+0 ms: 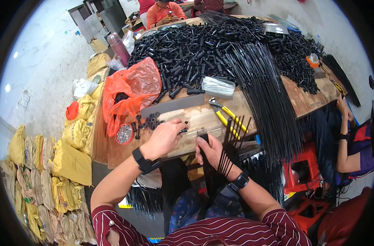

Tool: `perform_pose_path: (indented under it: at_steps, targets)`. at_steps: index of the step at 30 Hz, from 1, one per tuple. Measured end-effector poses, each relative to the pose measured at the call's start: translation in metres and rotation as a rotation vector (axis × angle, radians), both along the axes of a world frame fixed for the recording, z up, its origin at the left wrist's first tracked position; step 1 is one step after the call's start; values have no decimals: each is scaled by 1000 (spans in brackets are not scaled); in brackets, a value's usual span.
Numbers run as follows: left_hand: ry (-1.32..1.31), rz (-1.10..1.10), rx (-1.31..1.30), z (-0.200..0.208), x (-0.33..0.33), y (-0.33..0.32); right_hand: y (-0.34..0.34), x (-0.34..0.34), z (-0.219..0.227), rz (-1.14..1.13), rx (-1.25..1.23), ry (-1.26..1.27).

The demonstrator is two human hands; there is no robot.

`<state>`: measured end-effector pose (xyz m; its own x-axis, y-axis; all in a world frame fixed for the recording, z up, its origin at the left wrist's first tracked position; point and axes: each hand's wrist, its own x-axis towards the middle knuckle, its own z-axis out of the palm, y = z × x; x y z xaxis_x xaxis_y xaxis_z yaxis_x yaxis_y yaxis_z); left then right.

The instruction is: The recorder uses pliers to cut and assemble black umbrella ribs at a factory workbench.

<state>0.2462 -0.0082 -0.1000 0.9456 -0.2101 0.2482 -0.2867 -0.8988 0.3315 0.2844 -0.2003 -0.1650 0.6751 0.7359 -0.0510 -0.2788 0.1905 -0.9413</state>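
My left hand (164, 138) is over the table's near edge, its fingertips pinched on a small black piece (183, 130), too small to name. Just to its right, my right hand (211, 151) closes round a bundle of thin black rods (210, 176). The rods' upper tips stand fanned above the thumb, and the lower ends hang below the table edge. More black rods slant across beside my right wrist. Beyond the hands lie yellow-handled pliers (229, 120), jaws pointing away. Small black rings (153, 121) are heaped beyond my left hand.
A huge pile of black tubular parts (183, 53) covers the far table. Long black rods (269, 98) overhang the right edge. Around my workspace are a red plastic bag (133, 82), a metal bar (174, 105), a clear box of white sticks (219, 92) and a red-rimmed bowl (124, 134). Co-workers sit opposite and right.
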Motion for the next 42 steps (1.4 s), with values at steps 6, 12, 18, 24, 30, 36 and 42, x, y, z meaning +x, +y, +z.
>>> perform_pose_path:
  at_steps: [6, 12, 18, 24, 30, 36, 42]
  targets:
    - [104, 113, -15, -6, 6, -9, -10, -4, 18, 6, -12, 71]
    - [171, 254, -1092, 6, -16, -24, -14, -4, 37, 105, -1, -23]
    - [219, 221, -1476, 13, -47, -24, -11, -8, 52, 213, -58, -39]
    - [198, 256, -1428, 17, -59, -22, -7, -6, 50, 266, -202, -176]
    - [176, 267, -1393, 22, -62, -24, -5, -4, 48, 267, -153, -250]
    - [163, 297, -1368, 18, -61, -23, -6, -8, 52, 271, -138, -137]
    - [156, 317, -1362, 18, -59, -25, -6, -7, 49, 270, -99, -150]
